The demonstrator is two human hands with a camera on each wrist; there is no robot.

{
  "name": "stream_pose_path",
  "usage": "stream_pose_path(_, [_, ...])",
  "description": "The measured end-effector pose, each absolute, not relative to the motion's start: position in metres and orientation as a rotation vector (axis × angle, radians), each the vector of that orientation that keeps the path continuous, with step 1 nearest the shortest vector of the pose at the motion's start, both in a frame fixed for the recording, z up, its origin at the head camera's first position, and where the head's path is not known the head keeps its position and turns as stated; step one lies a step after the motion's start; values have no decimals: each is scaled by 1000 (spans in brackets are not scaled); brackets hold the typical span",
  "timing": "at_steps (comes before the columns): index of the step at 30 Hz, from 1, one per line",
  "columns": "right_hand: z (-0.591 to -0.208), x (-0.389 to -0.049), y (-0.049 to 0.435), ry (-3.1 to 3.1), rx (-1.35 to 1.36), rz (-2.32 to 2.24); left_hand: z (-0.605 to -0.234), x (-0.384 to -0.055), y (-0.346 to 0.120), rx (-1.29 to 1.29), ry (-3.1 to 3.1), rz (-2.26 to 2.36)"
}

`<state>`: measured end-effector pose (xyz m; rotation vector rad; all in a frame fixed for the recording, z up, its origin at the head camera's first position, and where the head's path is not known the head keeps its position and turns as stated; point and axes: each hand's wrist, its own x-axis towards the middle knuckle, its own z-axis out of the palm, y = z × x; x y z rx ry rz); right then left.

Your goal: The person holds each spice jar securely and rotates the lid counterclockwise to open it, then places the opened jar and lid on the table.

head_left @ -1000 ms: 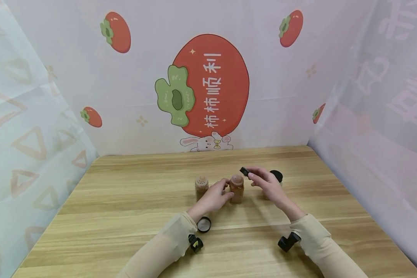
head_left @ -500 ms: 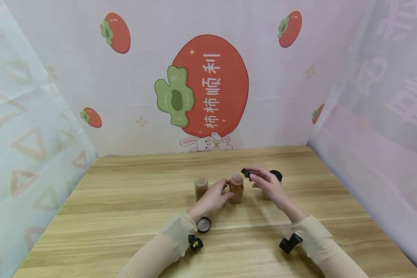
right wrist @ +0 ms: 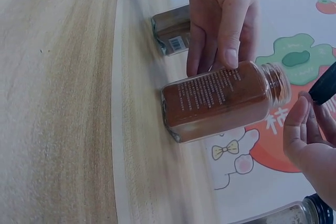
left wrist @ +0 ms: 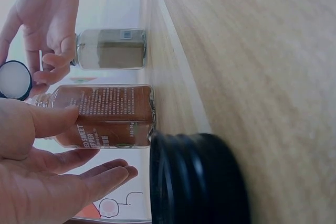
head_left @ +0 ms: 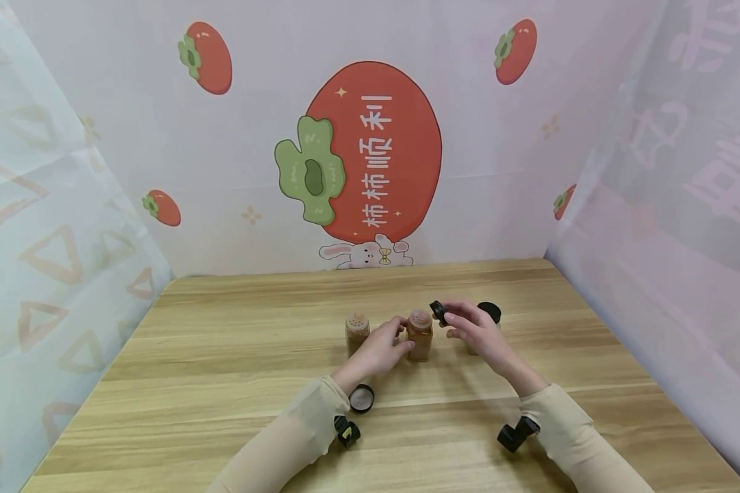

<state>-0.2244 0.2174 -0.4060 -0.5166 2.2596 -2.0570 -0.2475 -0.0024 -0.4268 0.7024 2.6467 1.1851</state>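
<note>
A glass spice jar (head_left: 421,341) of red-brown powder stands upright and uncapped, its perforated shaker top showing. My left hand (head_left: 379,348) holds it from the left, thumb on the near side and fingers behind. Its label, partly readable in the left wrist view, has "SWEET" on the jar (left wrist: 110,114). Just to the right of the jar's top, my right hand (head_left: 477,334) pinches a round black cap (head_left: 437,311), apart from the jar. The pale inside of that cap (left wrist: 14,80) faces the left wrist camera.
Left of the held jar stands another uncapped spice jar (head_left: 358,329), partly behind the left hand. A loose black cap (head_left: 362,398) lies open side up near the left wrist. Behind the right hand is a black-capped jar (head_left: 489,313). A printed cloth backs the wooden table (head_left: 253,342).
The black cap in my right hand has tilted and shifted slightly right and down, with its round face turning. My left hand and the jar stay in place.
</note>
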Motion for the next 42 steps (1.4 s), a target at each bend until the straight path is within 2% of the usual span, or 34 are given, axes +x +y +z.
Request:
stream_pose_path(13, [-410, -226, 222, 2211, -678, -2076, -428, -249, -2, 696, 2650, 1172])
stream_pose_path(31, [-414, -220, 225, 2262, -579, -2003, -430, -250, -2, 707, 2669, 1153])
stream_pose_path(42, [-419, -217, 230, 2270, -703, -1911, -429, -249, -1, 698, 2667, 1161])
